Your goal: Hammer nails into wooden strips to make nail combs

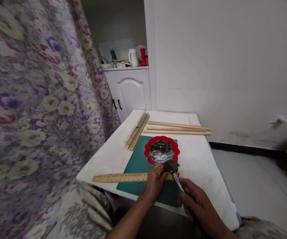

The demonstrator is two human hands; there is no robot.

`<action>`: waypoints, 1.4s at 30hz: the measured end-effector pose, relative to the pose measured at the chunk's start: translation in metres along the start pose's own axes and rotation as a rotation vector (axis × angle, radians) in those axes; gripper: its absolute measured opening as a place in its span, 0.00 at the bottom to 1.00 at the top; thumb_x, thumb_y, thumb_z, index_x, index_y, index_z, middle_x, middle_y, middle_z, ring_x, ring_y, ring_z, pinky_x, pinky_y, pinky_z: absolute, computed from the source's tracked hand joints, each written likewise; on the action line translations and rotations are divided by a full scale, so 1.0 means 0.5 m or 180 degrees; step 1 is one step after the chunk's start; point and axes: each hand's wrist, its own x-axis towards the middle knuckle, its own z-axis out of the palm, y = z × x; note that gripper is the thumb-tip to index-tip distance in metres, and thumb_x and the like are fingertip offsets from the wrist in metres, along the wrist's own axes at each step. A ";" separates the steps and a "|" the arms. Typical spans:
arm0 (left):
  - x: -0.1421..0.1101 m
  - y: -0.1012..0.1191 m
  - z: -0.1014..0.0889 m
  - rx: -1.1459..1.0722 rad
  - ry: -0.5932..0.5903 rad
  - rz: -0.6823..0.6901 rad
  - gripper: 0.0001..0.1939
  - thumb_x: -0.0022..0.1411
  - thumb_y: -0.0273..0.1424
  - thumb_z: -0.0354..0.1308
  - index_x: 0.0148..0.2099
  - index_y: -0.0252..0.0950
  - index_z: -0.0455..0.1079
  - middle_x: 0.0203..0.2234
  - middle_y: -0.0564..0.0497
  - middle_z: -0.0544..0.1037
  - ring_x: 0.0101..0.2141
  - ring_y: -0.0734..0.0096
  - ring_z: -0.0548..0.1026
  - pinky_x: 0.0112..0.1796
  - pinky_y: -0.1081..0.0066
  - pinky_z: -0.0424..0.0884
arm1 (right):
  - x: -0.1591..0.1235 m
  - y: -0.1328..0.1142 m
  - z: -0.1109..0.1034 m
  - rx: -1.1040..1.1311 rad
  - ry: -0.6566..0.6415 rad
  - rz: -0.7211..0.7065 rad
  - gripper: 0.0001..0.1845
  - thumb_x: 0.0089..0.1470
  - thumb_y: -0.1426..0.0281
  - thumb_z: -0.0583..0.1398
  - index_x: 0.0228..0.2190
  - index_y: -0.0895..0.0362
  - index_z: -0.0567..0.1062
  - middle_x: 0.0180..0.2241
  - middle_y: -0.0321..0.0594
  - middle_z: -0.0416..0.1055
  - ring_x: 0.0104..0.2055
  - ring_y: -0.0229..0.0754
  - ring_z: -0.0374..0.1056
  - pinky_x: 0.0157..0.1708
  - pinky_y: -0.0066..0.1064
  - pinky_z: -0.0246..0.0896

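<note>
My right hand (195, 199) is closed round the handle of a small hammer (173, 170), whose dark head hangs over a wooden ruler (118, 178) lying on a green cutting mat (138, 159). My left hand (155, 179) rests on the ruler near its right end, fingers pinched right under the hammer head; what they pinch is too small to make out. Just beyond the hands a red scalloped dish (161, 151) holds a heap of thin metal nails.
The white table (198, 156) also carries a wooden strip studded with upright nails (136, 130) and several plain wooden rulers (177, 128) at the back. A flowered curtain (34, 99) hangs at the left. A white cupboard (131, 89) stands behind.
</note>
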 end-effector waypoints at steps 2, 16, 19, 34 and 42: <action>-0.001 -0.002 0.001 0.0030 -0.0005 0.0009 0.06 0.57 0.24 0.53 0.30 0.35 0.70 0.26 0.51 0.71 0.30 0.70 0.69 0.31 0.73 0.63 | -0.001 -0.002 -0.002 -0.0022 0.0000 0.0006 0.14 0.59 0.64 0.54 0.46 0.54 0.65 0.24 0.29 0.66 0.15 0.28 0.52 0.13 0.21 0.42; -0.004 -0.003 0.003 0.0072 0.0048 0.0004 0.08 0.56 0.24 0.55 0.25 0.35 0.65 0.24 0.53 0.69 0.29 0.72 0.68 0.30 0.75 0.62 | -0.002 -0.009 -0.002 -0.0101 0.0055 -0.0010 0.15 0.59 0.63 0.53 0.47 0.53 0.64 0.24 0.28 0.65 0.13 0.27 0.52 0.13 0.21 0.42; -0.004 -0.004 0.003 0.0092 0.0057 -0.0008 0.08 0.56 0.24 0.55 0.24 0.35 0.64 0.23 0.53 0.69 0.28 0.72 0.68 0.29 0.75 0.61 | 0.000 -0.009 -0.001 -0.0101 0.0029 0.0062 0.15 0.58 0.63 0.53 0.46 0.54 0.64 0.24 0.28 0.65 0.13 0.27 0.51 0.13 0.21 0.42; -0.034 -0.016 -0.039 0.0474 -0.0129 0.0289 0.04 0.61 0.29 0.54 0.36 0.37 0.69 0.33 0.49 0.73 0.36 0.68 0.71 0.37 0.70 0.66 | -0.002 -0.023 -0.032 0.0134 0.0364 -0.0110 0.16 0.58 0.61 0.54 0.46 0.55 0.65 0.25 0.30 0.66 0.13 0.27 0.50 0.14 0.23 0.40; -0.071 -0.046 -0.082 0.1291 -0.0206 0.0345 0.11 0.58 0.29 0.56 0.45 0.40 0.69 0.42 0.46 0.73 0.43 0.59 0.69 0.44 0.59 0.62 | 0.003 -0.023 -0.049 0.0255 0.0488 -0.0159 0.17 0.57 0.62 0.56 0.46 0.56 0.65 0.24 0.31 0.67 0.12 0.26 0.53 0.14 0.23 0.40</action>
